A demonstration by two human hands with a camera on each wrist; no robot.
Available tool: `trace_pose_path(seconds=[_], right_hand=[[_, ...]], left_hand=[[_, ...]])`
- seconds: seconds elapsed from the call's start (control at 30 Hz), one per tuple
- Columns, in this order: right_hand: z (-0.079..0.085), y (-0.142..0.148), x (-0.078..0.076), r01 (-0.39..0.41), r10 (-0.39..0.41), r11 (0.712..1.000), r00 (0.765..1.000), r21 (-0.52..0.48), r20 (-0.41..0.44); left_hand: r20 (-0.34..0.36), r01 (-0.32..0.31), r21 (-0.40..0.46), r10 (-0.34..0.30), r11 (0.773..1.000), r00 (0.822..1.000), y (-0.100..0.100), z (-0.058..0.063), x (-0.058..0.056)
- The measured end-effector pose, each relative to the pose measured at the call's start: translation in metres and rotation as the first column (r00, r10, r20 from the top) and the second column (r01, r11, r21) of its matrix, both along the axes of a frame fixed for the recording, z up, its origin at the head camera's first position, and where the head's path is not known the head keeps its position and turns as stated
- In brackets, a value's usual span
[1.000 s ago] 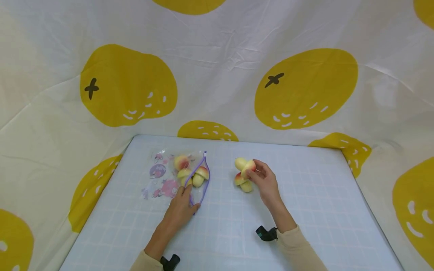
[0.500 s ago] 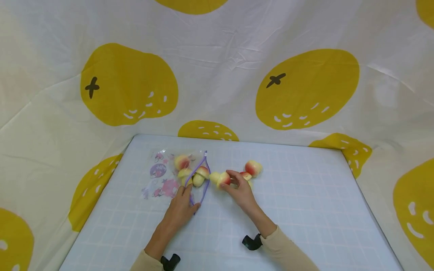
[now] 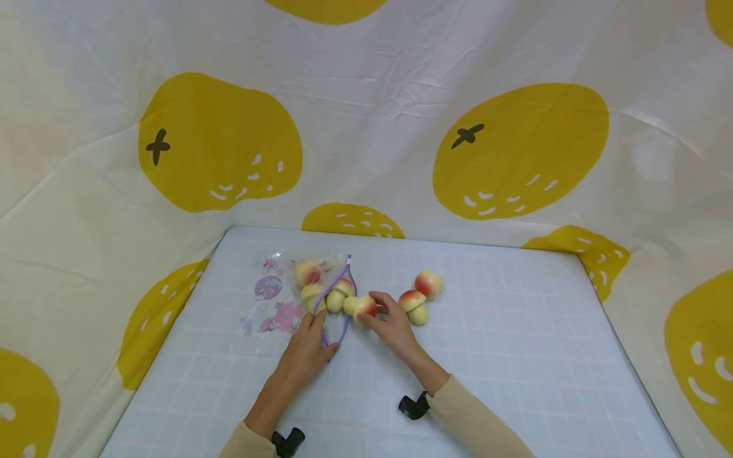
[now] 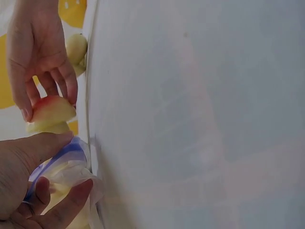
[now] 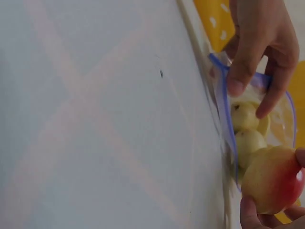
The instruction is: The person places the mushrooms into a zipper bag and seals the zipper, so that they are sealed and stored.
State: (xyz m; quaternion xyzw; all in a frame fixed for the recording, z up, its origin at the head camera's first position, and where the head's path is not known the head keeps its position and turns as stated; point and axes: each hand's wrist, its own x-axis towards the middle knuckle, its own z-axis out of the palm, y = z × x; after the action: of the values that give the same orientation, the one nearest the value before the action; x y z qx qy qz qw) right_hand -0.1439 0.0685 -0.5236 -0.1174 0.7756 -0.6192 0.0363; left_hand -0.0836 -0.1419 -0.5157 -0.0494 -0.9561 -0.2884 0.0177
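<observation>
My right hand (image 3: 395,324) holds a toy mushroom (image 3: 362,308) by its red-and-cream cap, its pale stem pointing left into the mouth of a clear zip bag (image 3: 284,316). The bag lies flat, with pink and purple prints and a purple zip edge. At that mouth my left hand (image 3: 309,346) grips the zip edges, thumb and fingers spread apart so the mouth gapes. Several toy mushrooms are inside, one (image 3: 335,300) just within the opening. In the right wrist view, the held mushroom (image 5: 269,179) overlaps the bag's zip edge, close to the pale stems (image 5: 250,143) inside.
Two more toy mushrooms lie to the right of my right hand, one behind (image 3: 428,284) and one in front (image 3: 413,306), close together. The table (image 3: 515,350) has a pale blue checked cover. A cloth (image 3: 366,146) with yellow fruit prints hangs behind it.
My right hand has carried the mushroom leftward from beside the two others to the bag's mouth, and its stem now enters the opening. My left hand keeps its place on the bag.
</observation>
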Motion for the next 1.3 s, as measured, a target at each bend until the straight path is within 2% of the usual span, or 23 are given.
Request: trace_pose_path(seconds=[0.2,0.5,0.87,1.3], right_hand=[[-0.001,-0.011,-0.007,0.015,-0.014,1.000,1.000,0.026,-0.015],[-0.008,-0.026,-0.017,0.050,-0.050,0.999,0.999,-0.023,-0.019],[-0.012,-0.031,-0.022,0.141,-0.139,0.990,0.988,0.028,-0.059],[-0.017,-0.039,-0.019,0.071,-0.073,0.996,0.997,-0.059,-0.034]], left_hand=[[0.008,0.000,0.006,0.000,1.000,1.000,0.000,0.002,0.000],[-0.004,0.001,0.028,-0.001,1.000,1.000,0.000,0.000,0.000],[-0.001,0.003,0.029,-0.003,1.000,1.000,0.000,-0.001,-0.001],[-0.043,0.034,0.024,-0.033,0.999,0.999,0.001,0.001,0.001]])
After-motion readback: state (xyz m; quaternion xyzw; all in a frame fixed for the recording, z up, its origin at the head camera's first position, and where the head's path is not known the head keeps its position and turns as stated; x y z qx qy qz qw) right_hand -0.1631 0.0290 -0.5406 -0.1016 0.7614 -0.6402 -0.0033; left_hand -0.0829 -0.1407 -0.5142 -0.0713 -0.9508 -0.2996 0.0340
